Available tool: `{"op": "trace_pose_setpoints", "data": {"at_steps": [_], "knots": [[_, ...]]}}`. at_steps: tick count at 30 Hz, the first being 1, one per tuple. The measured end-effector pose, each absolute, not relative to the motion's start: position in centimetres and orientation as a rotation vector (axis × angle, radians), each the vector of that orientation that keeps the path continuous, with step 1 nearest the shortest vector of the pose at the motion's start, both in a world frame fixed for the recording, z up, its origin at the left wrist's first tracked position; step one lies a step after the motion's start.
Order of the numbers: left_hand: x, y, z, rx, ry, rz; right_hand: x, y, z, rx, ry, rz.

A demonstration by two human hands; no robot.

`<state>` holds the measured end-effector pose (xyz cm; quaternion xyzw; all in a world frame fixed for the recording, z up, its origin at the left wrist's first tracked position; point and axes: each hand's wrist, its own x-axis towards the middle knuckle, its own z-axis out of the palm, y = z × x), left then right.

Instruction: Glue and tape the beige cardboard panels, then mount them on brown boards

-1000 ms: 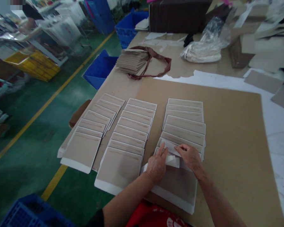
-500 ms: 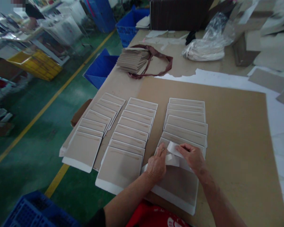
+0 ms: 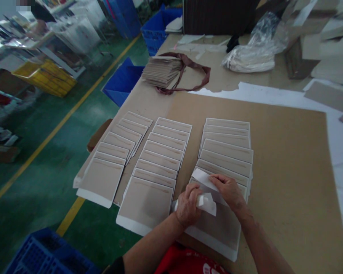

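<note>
The right hand (image 3: 227, 190) pinches a strip (image 3: 201, 176), its long axis running leftward and away from the grip over the right row of cards (image 3: 227, 155) on the desk (image 3: 291, 171), while the left hand (image 3: 188, 207), just beside, clutches scraps (image 3: 209, 204).

No legible text, numbers or brands. Only print spotted: red garment (image 3: 173, 260) at bottom edge, with a row of small white marks (image 3: 190, 251) and a white emblem (image 3: 207, 268), partly cut off by the border; too small and blurred to read.
</note>
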<state>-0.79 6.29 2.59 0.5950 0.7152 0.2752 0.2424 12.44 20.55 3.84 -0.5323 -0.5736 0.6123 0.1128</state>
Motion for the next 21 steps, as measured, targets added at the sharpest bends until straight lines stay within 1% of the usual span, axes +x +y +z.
{"op": "trace_pose_setpoints", "data": {"at_steps": [3,8,10,13,21], "knots": [[-1.1,7.3,2.8,1.675,1.909,0.639,12.6,20.8,3.3,-1.595,-1.797,1.709],[-0.9,9.2,3.4,1.611,1.980,0.206,12.8,21.3,2.9,-1.612,-1.933,1.584],[-0.7,9.6,3.5,1.604,1.998,0.086,12.9,21.4,2.8,-1.611,-1.971,1.545],[-0.7,9.8,3.6,1.628,2.010,0.014,13.0,21.5,2.6,-1.622,-2.006,1.518],[-0.7,10.0,3.4,1.656,1.974,-0.016,13.4,21.4,2.3,-1.676,-2.025,1.498]]}}
